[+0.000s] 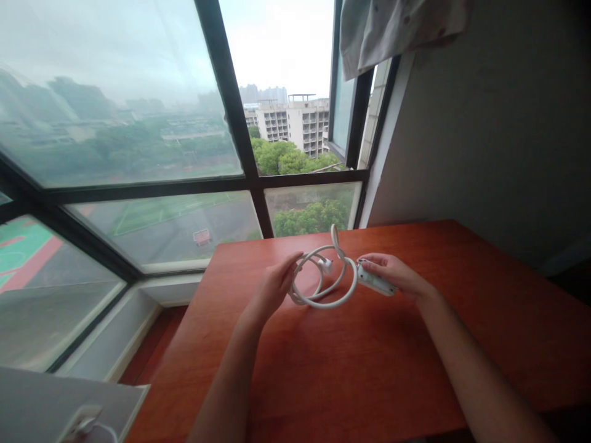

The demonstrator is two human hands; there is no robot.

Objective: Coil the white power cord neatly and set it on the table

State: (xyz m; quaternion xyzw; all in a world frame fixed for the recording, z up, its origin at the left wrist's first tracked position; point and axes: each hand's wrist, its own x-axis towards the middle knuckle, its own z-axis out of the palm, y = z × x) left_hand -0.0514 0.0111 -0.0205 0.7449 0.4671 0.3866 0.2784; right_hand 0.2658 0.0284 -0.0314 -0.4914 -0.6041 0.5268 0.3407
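A white power strip is gripped in my right hand, its long body tilted down to the right. Its white cord runs in loose loops between my two hands, above the reddish-brown table. My left hand is closed around the left side of these loops. Inside the coil shows the cord's white plug; I cannot tell whether it touches the tabletop. One short bend of cord stands up above the rest of the coil.
The wooden table reaches to the window frame at the back. A window sash stands ajar at the upper right, under a hanging pale cloth. At the lower left, a plug with a white cord sits in a wall socket.
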